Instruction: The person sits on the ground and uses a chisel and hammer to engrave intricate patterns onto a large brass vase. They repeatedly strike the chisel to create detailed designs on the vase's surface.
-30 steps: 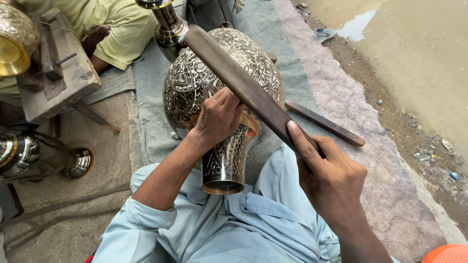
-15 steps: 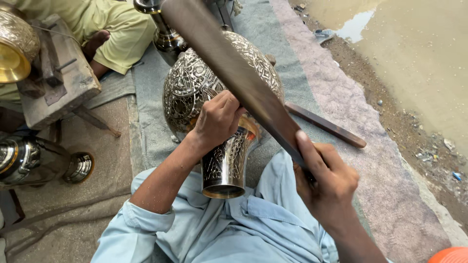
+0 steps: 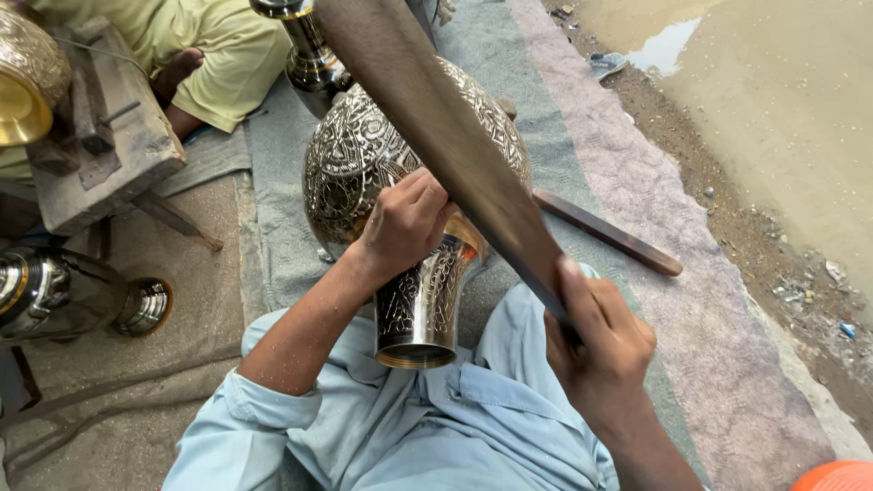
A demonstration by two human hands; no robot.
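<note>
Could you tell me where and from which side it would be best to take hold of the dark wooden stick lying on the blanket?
Probably near the middle of the wooden stick, from above. It lies flat on the blanket, long and narrow, both ends free, right of the engraved metal vase; fingers can close across its width.

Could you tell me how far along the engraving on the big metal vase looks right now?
Done: the vase already carries dense engraved pattern over its round body and flared neck. In hand: the left hand presses on the neck where it meets the body, whatever it grips being hidden, while the right hand holds a long flat wooden bat raised above it. Left: I cannot tell; the far side is hidden.
</note>
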